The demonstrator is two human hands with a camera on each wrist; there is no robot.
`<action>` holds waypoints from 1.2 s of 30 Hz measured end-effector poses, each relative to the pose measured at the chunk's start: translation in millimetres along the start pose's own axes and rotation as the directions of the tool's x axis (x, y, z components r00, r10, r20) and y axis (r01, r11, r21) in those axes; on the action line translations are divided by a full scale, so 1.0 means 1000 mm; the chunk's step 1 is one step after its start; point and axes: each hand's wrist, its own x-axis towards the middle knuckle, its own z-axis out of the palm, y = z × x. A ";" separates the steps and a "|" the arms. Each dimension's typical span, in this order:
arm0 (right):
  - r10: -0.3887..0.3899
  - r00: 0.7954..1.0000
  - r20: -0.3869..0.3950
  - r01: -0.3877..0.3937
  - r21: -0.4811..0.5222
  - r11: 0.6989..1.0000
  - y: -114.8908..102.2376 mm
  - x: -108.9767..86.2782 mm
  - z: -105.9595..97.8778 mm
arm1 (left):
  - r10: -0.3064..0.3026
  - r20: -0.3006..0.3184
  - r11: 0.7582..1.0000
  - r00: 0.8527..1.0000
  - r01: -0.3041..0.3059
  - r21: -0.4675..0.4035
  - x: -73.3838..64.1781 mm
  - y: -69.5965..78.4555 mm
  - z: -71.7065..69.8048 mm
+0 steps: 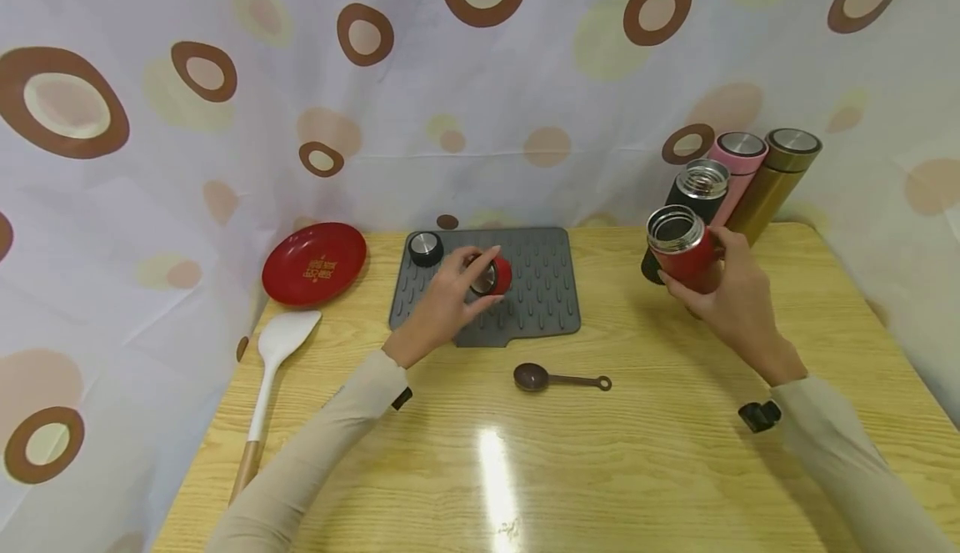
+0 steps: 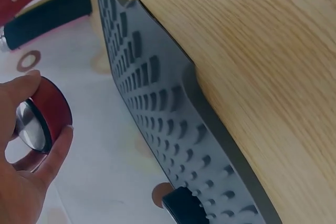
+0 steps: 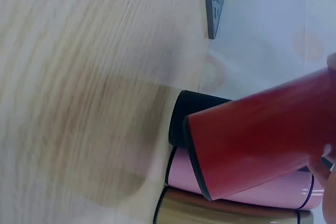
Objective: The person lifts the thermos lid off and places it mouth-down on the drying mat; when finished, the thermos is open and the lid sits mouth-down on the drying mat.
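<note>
My left hand grips a red thermos lid with a silver top, held over the grey drying mat. In the left wrist view the lid is tipped on its side between thumb and fingers, above the mat's level. A red thermos without a lid is gripped round its body by my right hand, tilted. The right wrist view has the thermos's base raised off the tabletop. Right behind it stands a dark thermos, also uncapped. A black lid lies on the mat's back left corner.
Pink and gold capped thermoses stand at the back right. A brown measuring spoon lies in front of the mat. At the left are a red plate and a white spatula. A patterned curtain backs the table.
</note>
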 end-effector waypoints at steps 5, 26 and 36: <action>0.143 0.983 -0.118 -0.130 0.115 0.985 0.004 -0.004 -0.002 | -0.047 0.006 0.999 0.999 0.047 -0.011 -0.001 -0.009 -0.001; 0.432 0.865 -0.256 -0.318 0.387 0.866 0.031 0.015 -0.004 | -0.243 0.135 0.970 0.961 0.240 0.044 0.015 -0.046 0.000; 0.499 0.829 -0.251 -0.370 0.424 0.827 0.040 0.019 0.002 | -0.327 0.245 0.943 0.913 0.333 0.018 0.042 -0.069 0.014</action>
